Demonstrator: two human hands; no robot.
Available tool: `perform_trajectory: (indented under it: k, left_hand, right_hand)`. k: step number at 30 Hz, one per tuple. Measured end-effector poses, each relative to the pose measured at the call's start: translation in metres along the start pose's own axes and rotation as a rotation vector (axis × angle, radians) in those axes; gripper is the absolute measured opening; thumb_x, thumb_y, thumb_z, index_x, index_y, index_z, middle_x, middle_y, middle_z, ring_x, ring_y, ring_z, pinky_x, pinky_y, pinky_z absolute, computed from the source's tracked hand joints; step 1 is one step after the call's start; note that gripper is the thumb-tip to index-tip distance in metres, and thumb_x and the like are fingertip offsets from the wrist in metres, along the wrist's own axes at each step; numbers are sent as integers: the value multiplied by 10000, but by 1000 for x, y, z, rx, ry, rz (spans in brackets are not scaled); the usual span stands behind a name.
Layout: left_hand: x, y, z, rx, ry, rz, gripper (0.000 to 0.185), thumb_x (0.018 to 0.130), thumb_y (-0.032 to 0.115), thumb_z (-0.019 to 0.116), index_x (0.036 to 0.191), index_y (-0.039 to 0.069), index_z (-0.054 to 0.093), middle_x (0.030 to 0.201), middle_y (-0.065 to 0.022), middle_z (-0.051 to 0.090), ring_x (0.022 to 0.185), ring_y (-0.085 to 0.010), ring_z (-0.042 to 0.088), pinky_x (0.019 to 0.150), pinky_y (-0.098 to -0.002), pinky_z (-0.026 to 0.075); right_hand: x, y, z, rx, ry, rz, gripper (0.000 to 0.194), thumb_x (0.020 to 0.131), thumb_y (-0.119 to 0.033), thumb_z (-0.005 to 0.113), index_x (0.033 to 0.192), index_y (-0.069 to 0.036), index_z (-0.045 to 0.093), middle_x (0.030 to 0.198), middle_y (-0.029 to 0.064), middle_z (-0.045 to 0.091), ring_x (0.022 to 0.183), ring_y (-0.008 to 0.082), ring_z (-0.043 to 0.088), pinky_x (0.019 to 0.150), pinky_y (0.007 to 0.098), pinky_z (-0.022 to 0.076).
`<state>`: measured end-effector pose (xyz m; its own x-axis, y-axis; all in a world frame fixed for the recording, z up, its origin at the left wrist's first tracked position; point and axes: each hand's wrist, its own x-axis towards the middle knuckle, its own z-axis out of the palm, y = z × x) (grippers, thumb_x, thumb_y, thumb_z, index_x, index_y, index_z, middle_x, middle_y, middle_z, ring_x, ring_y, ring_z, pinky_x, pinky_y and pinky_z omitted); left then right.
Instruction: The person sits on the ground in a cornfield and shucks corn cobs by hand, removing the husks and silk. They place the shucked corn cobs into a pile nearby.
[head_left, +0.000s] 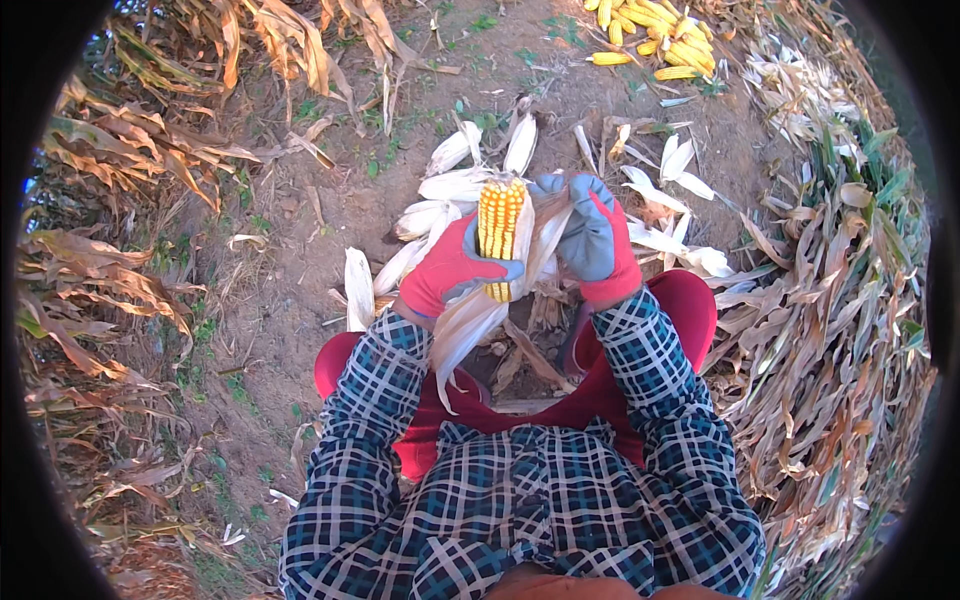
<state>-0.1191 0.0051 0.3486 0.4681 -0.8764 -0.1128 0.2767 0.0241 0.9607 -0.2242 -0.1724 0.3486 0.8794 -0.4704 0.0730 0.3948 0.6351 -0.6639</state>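
Observation:
A yellow corn ear (499, 232) stands nearly upright in my left hand (457, 262), which wears a red and grey work glove. Its kernels are bare on the side facing me. Pale husk (469, 330) hangs down from the ear's lower end, below my left hand. To the right of the ear, my gloved right hand (596, 232) pinches a peeled strip of husk (547, 232) with its fingertips. Several ears still wrapped in dry husk (450, 184) lie on the soil just beyond and left of my hands.
Husked yellow ears form a pile (667, 37) at the far right. Loose white husks (675, 180) litter the soil right of my hands. A thick heap of dry stalks and leaves (817, 360) lines the right side. Dry standing corn plants (112, 247) edge the left.

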Motion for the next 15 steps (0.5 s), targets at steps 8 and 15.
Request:
perform_trajectory:
  k: [8, 15]
  left_hand:
    - [1, 2, -7, -162, 152, 78, 543, 763, 75, 768, 1261, 32, 555, 1099, -15, 634, 1004, -124, 609, 889, -296, 488]
    - [7, -8, -7, 61, 124, 87, 783, 670, 105, 862, 1357, 37, 492, 1198, -32, 626, 1091, -137, 599, 950, -314, 485]
  right_hand:
    - [-3, -3, 10, -349, 24, 82, 340, 1022, -345, 497, 1128, -41, 606, 943, 89, 684, 607, 76, 519, 557, 222, 435]
    - [-8, -5, 28, -603, 3, 132, 466, 888, -161, 705, 1301, -7, 551, 891, -6, 635, 640, 20, 512, 551, 178, 404]
